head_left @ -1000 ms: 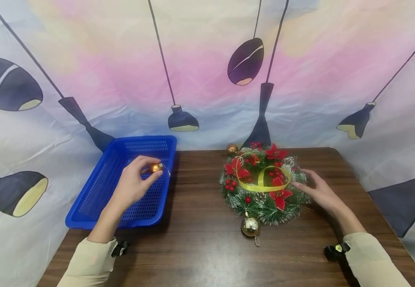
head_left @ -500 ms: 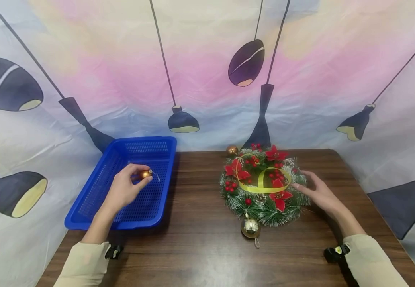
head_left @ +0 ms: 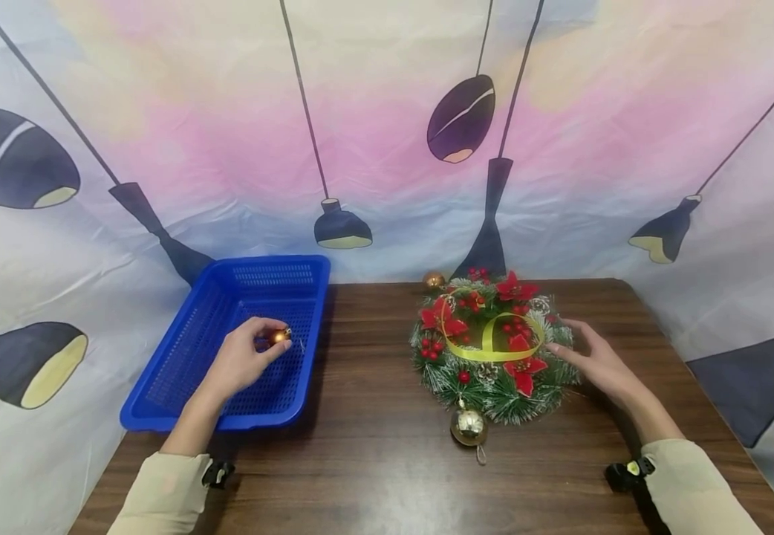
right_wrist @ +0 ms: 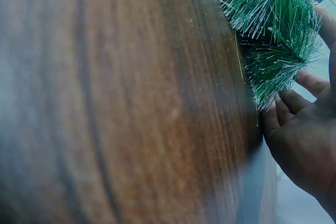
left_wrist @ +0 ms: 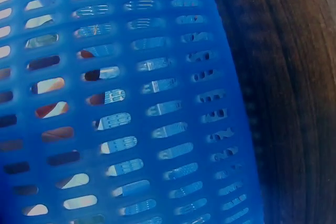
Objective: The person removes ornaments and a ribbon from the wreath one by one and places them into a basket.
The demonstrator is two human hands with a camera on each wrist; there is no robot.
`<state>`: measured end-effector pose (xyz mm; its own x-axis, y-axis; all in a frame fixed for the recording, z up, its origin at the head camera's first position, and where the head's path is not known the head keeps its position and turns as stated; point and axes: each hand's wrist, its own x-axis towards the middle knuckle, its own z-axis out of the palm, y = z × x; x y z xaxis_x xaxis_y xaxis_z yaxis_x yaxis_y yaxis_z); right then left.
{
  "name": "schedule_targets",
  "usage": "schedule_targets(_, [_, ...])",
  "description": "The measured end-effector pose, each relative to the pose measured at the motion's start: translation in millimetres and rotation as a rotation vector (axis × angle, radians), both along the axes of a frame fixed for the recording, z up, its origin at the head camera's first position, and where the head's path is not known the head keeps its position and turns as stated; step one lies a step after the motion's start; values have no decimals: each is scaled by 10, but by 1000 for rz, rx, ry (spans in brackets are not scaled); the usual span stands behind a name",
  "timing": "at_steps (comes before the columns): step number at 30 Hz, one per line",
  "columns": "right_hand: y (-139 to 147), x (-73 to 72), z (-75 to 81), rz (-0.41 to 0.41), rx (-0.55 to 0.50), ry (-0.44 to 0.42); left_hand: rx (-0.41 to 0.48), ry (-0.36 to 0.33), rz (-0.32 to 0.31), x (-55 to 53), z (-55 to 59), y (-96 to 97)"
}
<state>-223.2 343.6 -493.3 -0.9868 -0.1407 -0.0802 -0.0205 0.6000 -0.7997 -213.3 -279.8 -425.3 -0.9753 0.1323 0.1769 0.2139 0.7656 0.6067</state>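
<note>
Over the blue plastic basket (head_left: 312, 355), my left hand (head_left: 235, 362) pinches a small orange-gold Christmas bauble (head_left: 279, 336) between thumb and fingers. A thin clear thread hangs off the bauble. In the left wrist view the slotted basket wall (left_wrist: 142, 114) hides most of that hand. On the right lies a green Christmas wreath (head_left: 503, 401) with red flowers, berries and pine cones. My right hand (head_left: 602, 364) holds its right edge, thumb on top. The right wrist view shows those fingers (right_wrist: 294, 100) curled at the frosted needles (right_wrist: 273, 72).
A shiny gold bauble (head_left: 469, 426) with a loop sits at the wreath's front edge. Behind the wreath, at its left, is a copper-coloured bauble (head_left: 434, 280). A yellow ribbon (head_left: 487, 354) loops over the wreath. The wooden table (head_left: 374, 416) meets a printed cloth backdrop (head_left: 387, 148).
My left hand has moved down and slightly left with the small bauble, lower over the basket, then a little right again. The right hand stays at the wreath.
</note>
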Motion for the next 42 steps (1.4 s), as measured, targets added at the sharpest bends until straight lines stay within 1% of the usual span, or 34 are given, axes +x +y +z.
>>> schedule_targets(7, [-3,-2,-1,0,-4,2,-24,-23,3,-10,-31,-5])
schedule_targets(12, [3,-9,-7,3,-6,-1,-23,-37,-6,-15,-18,-1])
schedule_targets(17, [16,-9,6,4,-14,-1,-26,-35,-13,-20,-3,12])
schedule_targets(22, [10,-6,23,2,-13,1,-15,-2,-29,-17,-16,4])
schedule_targets(25, [2,2,21,3,-11,1,-20,43,-23,-17,-9,10])
schedule_targets(27, [1,7,16,4,-12,2,-20,74,-23,-14,18,41])
schedule_targets(31, [5,11,-5,-1,-19,3,-22,132,-43,2,124,181])
schedule_targets(36, [10,-2,-18,-2,-27,-1,-22,192,-99,49,301,453])
schedule_targets(39, [8,-10,-19,-2,-23,-3,-23,211,-140,86,390,629])
schedule_targets(42, [8,-12,-16,0,-20,-6,-23,219,-187,123,448,804])
